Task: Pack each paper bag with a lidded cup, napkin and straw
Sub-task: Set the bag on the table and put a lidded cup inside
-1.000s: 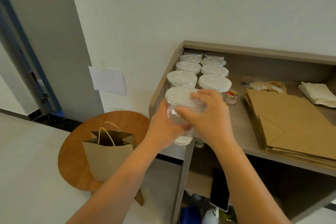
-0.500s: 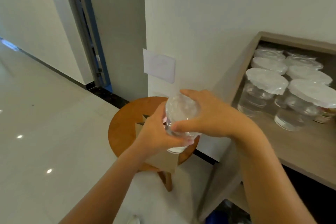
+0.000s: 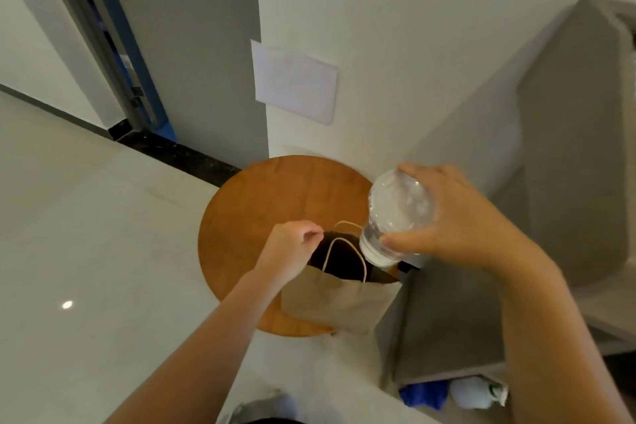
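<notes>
Over the bag (image 3: 340, 303), right-hand fingers (image 3: 406, 240) wrap the cup (image 3: 395, 217); left fingers (image 3: 311, 234) pinch the rim.

Cup (image 3: 395, 217) above bag (image 3: 340, 299) on stool (image 3: 261, 203)

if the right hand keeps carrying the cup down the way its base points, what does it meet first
Probably the open mouth of the paper bag, which the left hand holds open. The right hand tilts the cup base-first toward it. Depth is unclear; the rear handle may brush first.
</notes>
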A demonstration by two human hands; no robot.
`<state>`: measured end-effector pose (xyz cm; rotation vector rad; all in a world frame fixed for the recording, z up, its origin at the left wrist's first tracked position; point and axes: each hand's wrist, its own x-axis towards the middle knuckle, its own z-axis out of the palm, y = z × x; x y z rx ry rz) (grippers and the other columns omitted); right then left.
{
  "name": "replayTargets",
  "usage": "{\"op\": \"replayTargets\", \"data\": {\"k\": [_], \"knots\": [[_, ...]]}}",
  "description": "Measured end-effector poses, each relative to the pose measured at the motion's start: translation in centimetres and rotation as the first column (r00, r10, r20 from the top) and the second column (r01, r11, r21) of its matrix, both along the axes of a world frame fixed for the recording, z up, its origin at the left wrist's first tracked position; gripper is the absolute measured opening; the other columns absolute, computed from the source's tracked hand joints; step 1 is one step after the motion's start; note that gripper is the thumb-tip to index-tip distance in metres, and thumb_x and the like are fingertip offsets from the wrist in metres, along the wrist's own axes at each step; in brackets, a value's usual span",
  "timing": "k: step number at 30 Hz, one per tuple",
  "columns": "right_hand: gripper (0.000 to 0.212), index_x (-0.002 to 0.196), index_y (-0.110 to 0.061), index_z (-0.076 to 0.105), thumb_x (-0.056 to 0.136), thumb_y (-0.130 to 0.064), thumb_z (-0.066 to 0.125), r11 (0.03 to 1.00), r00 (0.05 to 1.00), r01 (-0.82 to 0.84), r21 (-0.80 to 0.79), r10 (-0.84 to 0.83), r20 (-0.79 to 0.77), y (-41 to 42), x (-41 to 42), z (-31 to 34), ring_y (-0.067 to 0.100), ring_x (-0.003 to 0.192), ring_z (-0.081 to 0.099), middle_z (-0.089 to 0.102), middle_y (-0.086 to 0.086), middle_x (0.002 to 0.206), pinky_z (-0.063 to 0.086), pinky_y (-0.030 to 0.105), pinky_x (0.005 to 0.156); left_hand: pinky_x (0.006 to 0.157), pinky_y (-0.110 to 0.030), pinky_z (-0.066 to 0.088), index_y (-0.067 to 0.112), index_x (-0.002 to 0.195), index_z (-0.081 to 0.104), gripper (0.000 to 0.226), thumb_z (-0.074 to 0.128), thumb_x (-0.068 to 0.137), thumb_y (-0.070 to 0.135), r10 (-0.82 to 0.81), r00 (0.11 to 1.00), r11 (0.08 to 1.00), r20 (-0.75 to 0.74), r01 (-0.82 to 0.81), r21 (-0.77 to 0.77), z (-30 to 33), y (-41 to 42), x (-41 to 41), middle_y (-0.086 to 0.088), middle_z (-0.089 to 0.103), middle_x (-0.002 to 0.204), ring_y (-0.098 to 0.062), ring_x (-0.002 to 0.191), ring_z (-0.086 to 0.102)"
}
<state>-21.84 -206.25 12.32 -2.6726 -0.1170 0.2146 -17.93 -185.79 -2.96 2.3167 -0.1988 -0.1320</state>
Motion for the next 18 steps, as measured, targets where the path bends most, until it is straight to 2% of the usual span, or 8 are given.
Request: {"op": "replayTargets", "data": {"k": [3, 5, 8, 10, 12, 14, 18], "knots": [[0.102, 0.143, -0.038, 0.025, 0.055, -0.057, 0.074, 0.998, 0.997, 0.070, 0.000, -0.070, -0.038, 0.5, 1.0, -1.5, 0.015, 0.117, 0.041, 0.030, -0.013, 0.120, 0.039, 0.029, 0.089, 0.084, -0.028, 0.051, 0.013, 0.113, 0.068, 0.025, 0.052, 0.096, 0.022, -0.129, 0.992, 0.980, -0.003, 0.128, 0.153, -1.6, -0.5, 1.9, -0.003, 0.069, 0.110, -0.016, 0.097, 0.064], [0.102, 0.143, -0.038, 0.025, 0.057, -0.056, 0.075, 0.996, 0.994, 0.093, 0.004, -0.092, -0.052, 0.9, 1.4, -2.4, 0.016, 0.118, 0.041, 0.031, -0.012, 0.125, 0.041, 0.031, 0.092, 0.087, -0.031, 0.048, 0.013, 0.115, 0.066, 0.028, 0.051, 0.097, 0.027, -0.236, 0.971, 0.934, -0.047, 0.240, 0.266, -2.2, -0.8, 2.6, -0.003, 0.067, 0.114, -0.019, 0.102, 0.062], [0.101, 0.143, -0.038, 0.024, 0.058, -0.057, 0.076, 0.993, 0.991, 0.114, 0.032, -0.111, -0.070, 1.1, 1.6, -3.4, 0.014, 0.118, 0.040, 0.029, -0.014, 0.122, 0.043, 0.032, 0.094, 0.085, -0.032, 0.043, 0.017, 0.110, 0.064, 0.042, 0.051, 0.090, 0.052, -0.375, 0.926, 0.780, -0.047, 0.343, 0.524, -2.9, -1.0, 3.1, 0.000, 0.067, 0.108, -0.018, 0.103, 0.060], [0.101, 0.143, -0.038, 0.025, 0.058, -0.057, 0.077, 0.990, 0.990, 0.130, 0.049, -0.126, -0.066, 1.0, 1.6, -3.8, 0.013, 0.117, 0.040, 0.029, -0.015, 0.122, 0.043, 0.032, 0.093, 0.100, -0.041, 0.032, 0.021, 0.119, 0.059, 0.068, 0.047, 0.078, 0.074, -0.358, 0.931, 0.674, -0.067, 0.308, 0.672, -3.4, -1.1, 3.1, 0.002, 0.063, 0.116, -0.019, 0.114, 0.053], [0.101, 0.142, -0.038, 0.024, 0.059, -0.058, 0.077, 0.990, 0.990, 0.135, 0.050, -0.132, -0.045, 1.0, 1.5, -4.2, 0.011, 0.115, 0.038, 0.028, -0.016, 0.122, 0.044, 0.030, 0.092, 0.111, -0.056, 0.012, 0.022, 0.136, 0.045, 0.096, 0.043, 0.065, 0.087, -0.307, 0.940, 0.650, -0.147, 0.320, 0.690, -4.0, -1.0, 2.9, 0.000, 0.051, 0.137, -0.023, 0.132, 0.037], [0.101, 0.142, -0.040, 0.022, 0.059, -0.059, 0.076, 0.992, 0.992, 0.121, 0.047, -0.119, -0.035, 1.4, 1.4, -4.6, 0.009, 0.115, 0.036, 0.027, -0.017, 0.124, 0.044, 0.030, 0.092, 0.111, -0.062, -0.001, 0.017, 0.148, 0.023, 0.118, 0.041, 0.058, 0.092, -0.291, 0.936, 0.639, -0.199, 0.344, 0.687, -4.4, -1.1, 2.7, -0.005, 0.028, 0.153, -0.027, 0.143, 0.016], [0.099, 0.143, -0.040, 0.022, 0.061, -0.056, 0.076, 0.981, 0.991, 0.120, 0.152, -0.110, -0.073, 2.7, 1.4, -6.7, 0.005, 0.114, 0.035, 0.023, -0.021, 0.120, 0.042, 0.028, 0.094, 0.110, -0.062, -0.009, 0.015, 0.151, -0.005, 0.131, 0.043, 0.057, 0.092, -0.296, 0.922, 0.622, -0.247, 0.383, 0.683, -5.1, -1.5, 2.5, -0.010, -0.004, 0.159, -0.032, 0.145, -0.012]]}}
